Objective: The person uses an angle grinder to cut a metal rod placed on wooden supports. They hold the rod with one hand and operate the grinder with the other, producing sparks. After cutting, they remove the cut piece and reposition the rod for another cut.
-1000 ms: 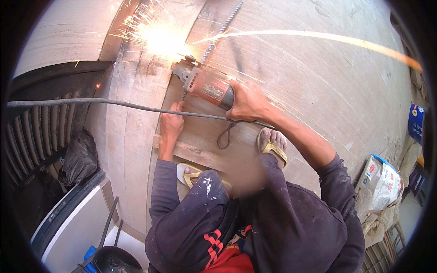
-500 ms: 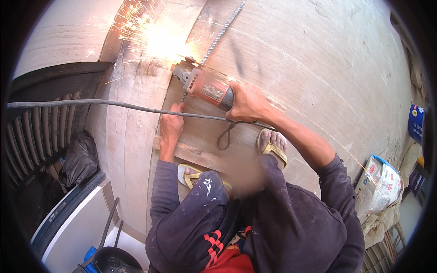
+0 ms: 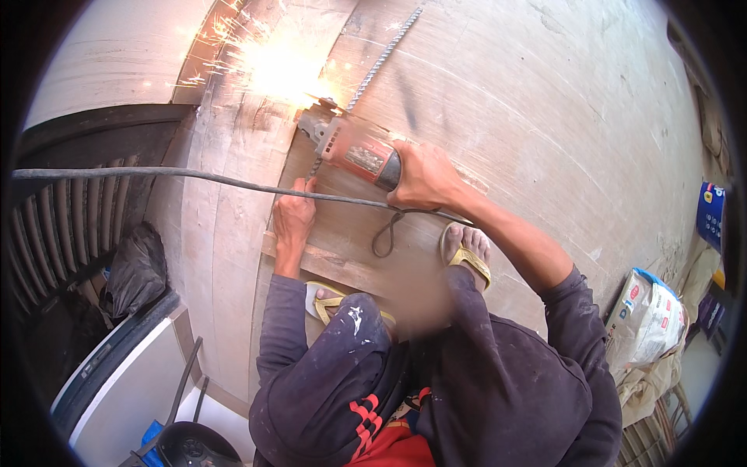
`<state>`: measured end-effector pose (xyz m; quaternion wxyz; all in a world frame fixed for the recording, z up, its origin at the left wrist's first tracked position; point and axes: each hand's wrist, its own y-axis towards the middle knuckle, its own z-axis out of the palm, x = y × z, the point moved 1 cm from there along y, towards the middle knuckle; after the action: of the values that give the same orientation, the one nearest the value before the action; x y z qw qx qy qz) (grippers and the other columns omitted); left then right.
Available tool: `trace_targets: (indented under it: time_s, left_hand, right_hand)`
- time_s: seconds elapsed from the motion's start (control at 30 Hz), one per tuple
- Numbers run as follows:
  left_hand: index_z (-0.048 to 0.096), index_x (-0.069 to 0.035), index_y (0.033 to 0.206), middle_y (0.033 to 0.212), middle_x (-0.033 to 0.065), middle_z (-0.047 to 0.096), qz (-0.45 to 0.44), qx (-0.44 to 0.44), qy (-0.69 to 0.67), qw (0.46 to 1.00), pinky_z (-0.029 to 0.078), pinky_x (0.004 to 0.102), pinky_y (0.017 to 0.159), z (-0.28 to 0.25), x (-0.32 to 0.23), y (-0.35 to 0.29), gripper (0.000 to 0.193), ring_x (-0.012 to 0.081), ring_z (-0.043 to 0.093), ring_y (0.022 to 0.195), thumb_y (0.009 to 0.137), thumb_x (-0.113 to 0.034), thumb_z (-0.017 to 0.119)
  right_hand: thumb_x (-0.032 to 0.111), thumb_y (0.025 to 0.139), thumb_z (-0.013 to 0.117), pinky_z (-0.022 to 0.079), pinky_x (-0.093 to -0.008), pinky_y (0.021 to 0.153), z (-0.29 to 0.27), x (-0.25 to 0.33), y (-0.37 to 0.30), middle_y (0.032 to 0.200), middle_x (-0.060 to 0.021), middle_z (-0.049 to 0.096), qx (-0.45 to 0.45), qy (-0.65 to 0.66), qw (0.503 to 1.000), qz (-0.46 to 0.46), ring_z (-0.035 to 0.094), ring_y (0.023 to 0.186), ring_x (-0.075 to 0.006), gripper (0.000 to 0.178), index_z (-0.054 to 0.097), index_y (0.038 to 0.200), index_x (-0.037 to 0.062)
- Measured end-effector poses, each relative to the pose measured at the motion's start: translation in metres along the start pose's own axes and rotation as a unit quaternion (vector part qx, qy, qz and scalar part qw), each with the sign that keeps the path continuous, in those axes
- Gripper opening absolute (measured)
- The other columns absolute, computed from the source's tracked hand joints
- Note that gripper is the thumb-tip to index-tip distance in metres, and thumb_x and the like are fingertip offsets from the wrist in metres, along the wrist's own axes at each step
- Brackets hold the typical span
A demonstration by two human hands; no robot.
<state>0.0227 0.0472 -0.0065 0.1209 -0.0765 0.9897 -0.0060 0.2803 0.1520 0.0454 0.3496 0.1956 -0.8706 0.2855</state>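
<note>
My right hand (image 3: 428, 177) is wrapped round the rear of a red and black angle grinder (image 3: 359, 152), its head pointing to the upper left. Bright sparks (image 3: 282, 68) spray from its disc toward the far left. Under the grinder lies a ribbed steel rod (image 3: 383, 62), which slants away to the far side. The near end of the rod is gripped by my left hand (image 3: 296, 212), just below the grinder's head. The grinder's body and the glare hide where disc and rod meet.
A black power cable (image 3: 226, 181) crosses from the left to the grinder, looping near my right foot. A wooden strip (image 3: 331, 263) lies before my feet. Left are a black plastic bag (image 3: 138, 268) and a slatted dark frame (image 3: 70, 226); right, a white sack (image 3: 647, 319).
Both hands and the grinder stay almost in place. The sparks keep flying, with their spread slightly altered. The far end of the rod has shifted a little to the right.
</note>
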Motion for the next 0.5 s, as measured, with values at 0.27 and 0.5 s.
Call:
trace_targets:
  time_s: [0.27, 0.5]
  left_hand:
    - [0.060, -0.006, 0.083, 0.069, 0.0196, 0.064, -0.007, 0.000, 0.026, 1.000, 0.048, 0.0488, 0.050, -0.0019, -0.0022, -0.0013, 0.025, 0.0413, 0.063, 0.060, 0.096, -0.027, 0.058]
    - [0.062, -0.007, 0.084, 0.073, 0.0173, 0.065, 0.004, -0.025, 0.024, 0.999, 0.049, 0.0457, 0.050, -0.0026, -0.0041, -0.0016, 0.023, 0.0390, 0.063, 0.061, 0.095, -0.028, 0.061]
  right_hand:
    - [0.020, 0.057, 0.071, 0.052, -0.0466, 0.078, -0.0015, 0.0020, 0.0012, 0.085, -0.0274, 0.067, 0.011, -0.015, 1.000, 0.016, 0.066, 0.083, -0.0438, 0.053, 0.063, 0.104, -0.0018]
    - [0.021, 0.058, 0.071, 0.051, -0.0468, 0.083, -0.0035, 0.0037, 0.0005, 0.091, -0.0277, 0.067, 0.030, -0.008, 0.999, 0.030, 0.065, 0.091, -0.0436, 0.058, 0.060, 0.110, -0.0014]
